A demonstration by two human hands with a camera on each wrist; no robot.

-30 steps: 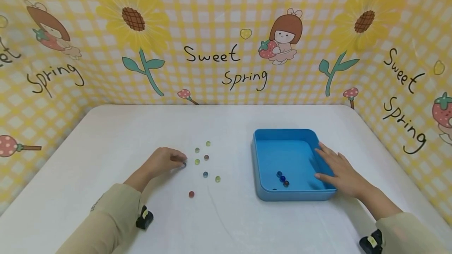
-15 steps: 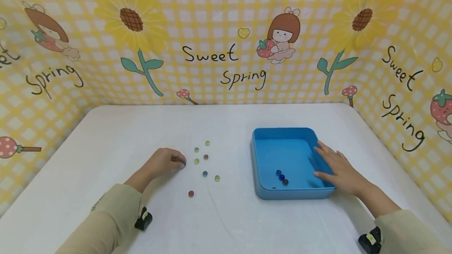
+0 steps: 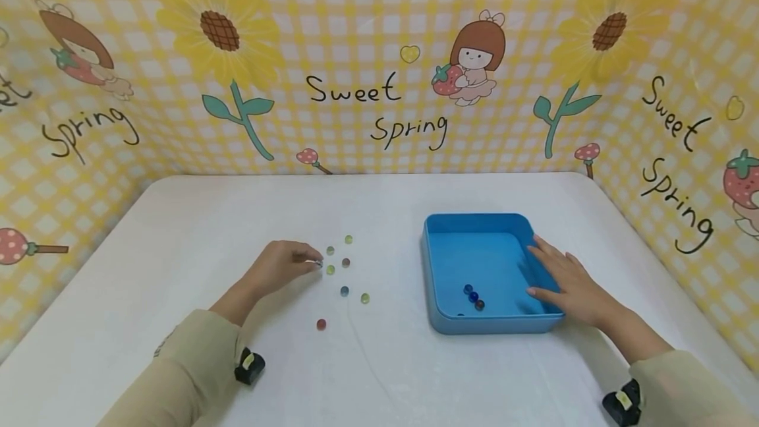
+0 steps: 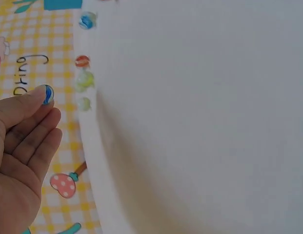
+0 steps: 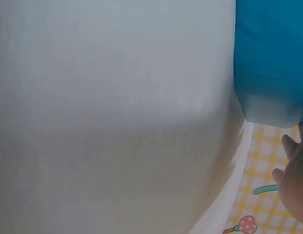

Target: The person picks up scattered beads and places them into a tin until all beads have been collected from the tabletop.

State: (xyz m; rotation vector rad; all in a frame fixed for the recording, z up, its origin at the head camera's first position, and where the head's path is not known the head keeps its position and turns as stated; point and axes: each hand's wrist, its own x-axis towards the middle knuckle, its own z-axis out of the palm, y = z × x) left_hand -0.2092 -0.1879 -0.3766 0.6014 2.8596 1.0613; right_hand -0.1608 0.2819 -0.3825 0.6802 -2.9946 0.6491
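Observation:
Thumb and fingertips of my left hand [image 3: 283, 267] pinch a glass marble; the left wrist view shows this marble [image 4: 48, 95] as clear with a blue swirl. The hand is raised just left of several loose marbles on the white table, close to a yellow-green marble [image 3: 330, 270] and a pale marble [image 3: 330, 251]. My right hand [image 3: 575, 292] lies with spread fingers over the right rim of a blue box [image 3: 498, 327], fingertips reaching inside. Dark blue marbles [image 3: 473, 296] and a brown marble [image 3: 479, 306] sit near the box's front wall, which partly hides another one.
Farther along the table lie a reddish marble [image 3: 321, 325], a blue-grey marble [image 3: 344, 291] and a yellow-green one near the middle. A yellow checked cloth [image 3: 356, 31] with printed flowers stands behind and beside the white table [image 3: 284, 374].
My left hand has lifted slightly and moved right and away from me with the pinched marble, nearer the loose marbles. The right hand has stayed on the box rim.

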